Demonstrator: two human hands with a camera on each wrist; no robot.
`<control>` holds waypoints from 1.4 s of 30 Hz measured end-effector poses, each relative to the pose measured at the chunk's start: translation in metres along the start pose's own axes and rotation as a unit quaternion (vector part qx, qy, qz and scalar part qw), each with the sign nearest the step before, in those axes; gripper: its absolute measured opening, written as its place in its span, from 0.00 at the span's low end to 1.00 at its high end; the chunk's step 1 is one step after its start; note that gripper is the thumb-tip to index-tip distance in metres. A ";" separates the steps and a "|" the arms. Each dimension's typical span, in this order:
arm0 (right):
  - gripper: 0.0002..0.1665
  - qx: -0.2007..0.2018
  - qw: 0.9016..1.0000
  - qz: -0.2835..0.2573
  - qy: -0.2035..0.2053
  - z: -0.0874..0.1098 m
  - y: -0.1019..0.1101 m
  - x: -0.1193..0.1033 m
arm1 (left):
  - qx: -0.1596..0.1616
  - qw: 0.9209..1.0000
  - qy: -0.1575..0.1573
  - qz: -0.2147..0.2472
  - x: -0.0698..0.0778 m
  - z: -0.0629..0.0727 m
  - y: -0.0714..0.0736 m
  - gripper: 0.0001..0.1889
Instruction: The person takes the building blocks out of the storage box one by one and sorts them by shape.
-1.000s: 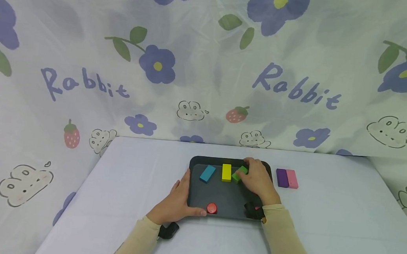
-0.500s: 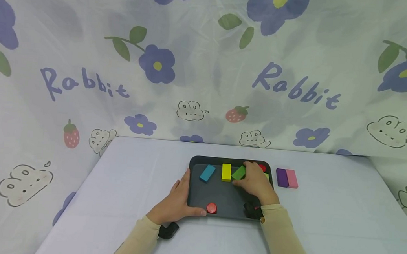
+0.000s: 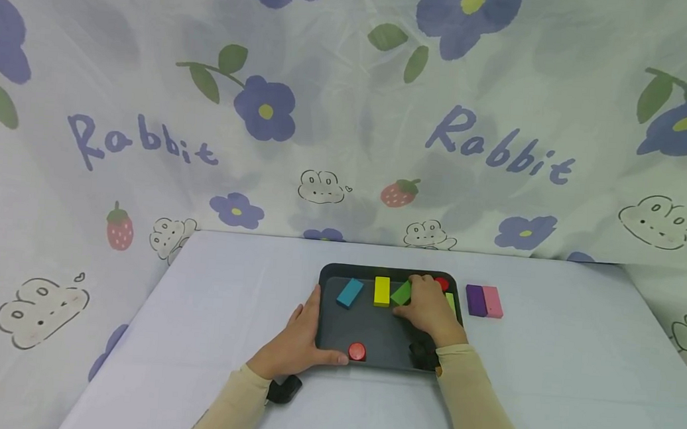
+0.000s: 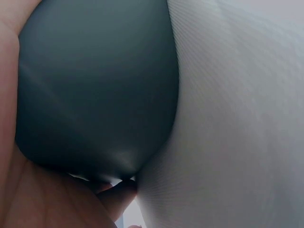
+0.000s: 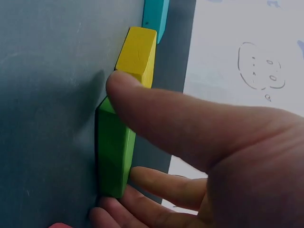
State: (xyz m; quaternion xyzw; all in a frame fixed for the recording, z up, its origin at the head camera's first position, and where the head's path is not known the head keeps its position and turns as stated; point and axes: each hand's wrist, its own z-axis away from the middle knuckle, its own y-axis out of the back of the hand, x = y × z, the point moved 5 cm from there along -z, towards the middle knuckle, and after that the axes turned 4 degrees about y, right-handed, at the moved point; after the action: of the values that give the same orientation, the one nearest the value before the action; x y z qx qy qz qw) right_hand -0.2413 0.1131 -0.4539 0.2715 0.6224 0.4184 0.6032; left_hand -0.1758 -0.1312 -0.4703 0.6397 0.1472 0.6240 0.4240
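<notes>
My left hand rests with straight fingers along the left wall of the dark grey tray, its thumb lying along the front rim near a red round piece. In the left wrist view the palm is against the tray's rounded corner. Inside the tray, my right hand is loosely around a green block. The right wrist view shows the thumb passing in front of that green block, its tip overlapping a yellow block, with the fingertips close at the far side.
A blue block lies left of the yellow one in the tray. Partly behind the right hand are another red round piece and a light green block. Purple and pink blocks lie on the table right of the tray.
The right thumb has come off the green block toward the front, uncovering the red round piece and light green block on the right. The left hand and tray have stayed put.
</notes>
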 end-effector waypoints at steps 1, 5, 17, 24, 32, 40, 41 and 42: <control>0.43 0.002 1.000 0.000 0.002 0.000 0.000 0.000 | 0.000 1.000 0.000 0.000 0.000 0.000 0.000 0.73; 0.41 0.008 1.000 0.003 0.010 -0.001 0.001 0.000 | 0.001 1.000 0.002 0.000 -0.001 0.000 -0.001 0.73; 0.39 0.006 1.000 -0.013 0.006 0.002 0.006 -0.002 | 0.000 1.000 0.004 0.001 0.001 0.000 0.000 0.74; 0.37 0.002 1.000 -0.029 0.010 0.005 0.011 -0.005 | -0.003 1.000 0.004 0.001 0.000 0.000 0.000 0.73; 0.39 0.007 0.999 -0.038 0.012 0.006 0.015 -0.005 | -0.003 1.000 0.003 0.001 0.000 -0.001 -0.001 0.73; 0.39 0.011 0.999 -0.036 0.018 0.008 0.019 -0.009 | -0.004 1.000 0.000 0.001 0.000 0.000 0.000 0.73; 0.39 0.013 0.999 -0.037 0.019 0.008 0.019 -0.009 | -0.004 1.000 0.000 0.002 0.000 0.000 0.000 0.72; 0.39 0.014 0.999 -0.038 0.021 0.009 0.020 -0.010 | -0.004 1.000 0.000 0.002 0.000 0.000 0.000 0.72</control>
State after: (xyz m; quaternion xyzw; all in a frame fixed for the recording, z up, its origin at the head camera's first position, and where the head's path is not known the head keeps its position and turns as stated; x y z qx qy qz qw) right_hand -0.2349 0.1164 -0.4312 0.2474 0.6505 0.3918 0.6018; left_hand -0.1757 -0.1307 -0.4702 0.6380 0.1432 0.6257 0.4255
